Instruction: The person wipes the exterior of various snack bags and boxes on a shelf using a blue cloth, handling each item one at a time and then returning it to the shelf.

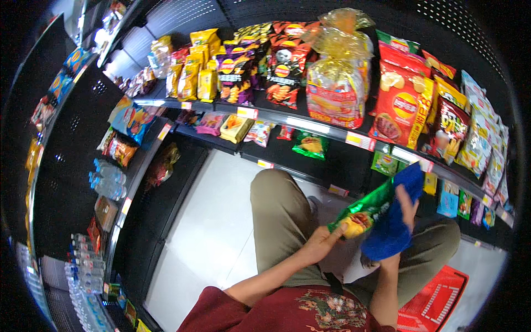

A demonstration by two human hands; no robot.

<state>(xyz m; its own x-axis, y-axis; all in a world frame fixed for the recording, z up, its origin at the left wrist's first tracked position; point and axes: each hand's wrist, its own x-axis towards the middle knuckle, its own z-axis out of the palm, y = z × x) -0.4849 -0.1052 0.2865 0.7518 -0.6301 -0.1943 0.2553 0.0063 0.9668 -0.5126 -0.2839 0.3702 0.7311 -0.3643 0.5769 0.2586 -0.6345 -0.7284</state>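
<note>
My left hand [325, 243] grips the lower end of a green chip bag [361, 213] with a burger picture on it, thumb on the front. Beside it, my right hand [407, 209] holds a blue cloth [386, 238] that lies across the palm and hides the wrist. The cloth's upper part reaches the far end of the bag, and whether it presses on the bag cannot be told. Both hands are above my bent knees, before the lower shelf [344, 164]. A similar green bag [310, 145] lies on that shelf.
Chip bags line the upper shelf [286, 114], including a large red bag [400, 97] and a gold-wrapped bundle [336, 91]. Price tags project along its edge. Shelving on the left holds water bottles [108, 182] and snacks. A red shopping basket [433, 296] stands at my right.
</note>
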